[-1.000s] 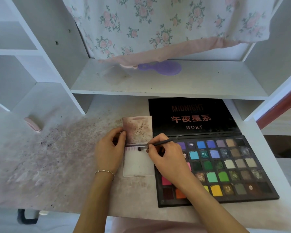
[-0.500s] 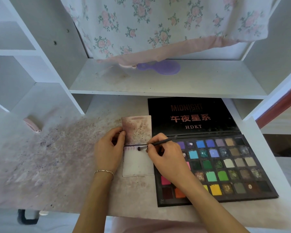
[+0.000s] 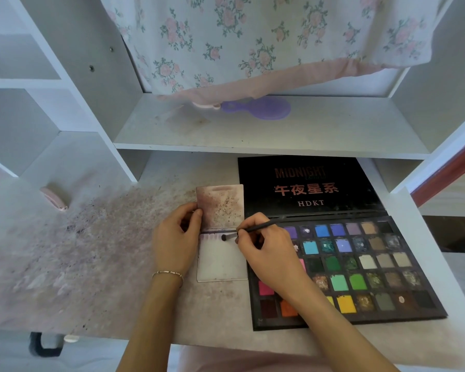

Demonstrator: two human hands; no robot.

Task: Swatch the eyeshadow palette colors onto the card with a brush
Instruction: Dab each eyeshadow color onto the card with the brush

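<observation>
The right hand (image 3: 266, 253) pinches the brush (image 3: 255, 228), its tip on the card (image 3: 220, 264) just left of the palette (image 3: 360, 264), while the left hand (image 3: 176, 241) grips the card's left edge; only a few purple stripes are done, so most colors are left.

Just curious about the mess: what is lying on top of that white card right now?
On the card: a row of purplish swatch strokes along its top, the brush tip, and a stained card overlapping its upper edge. The left hand covers its left edge.
</observation>
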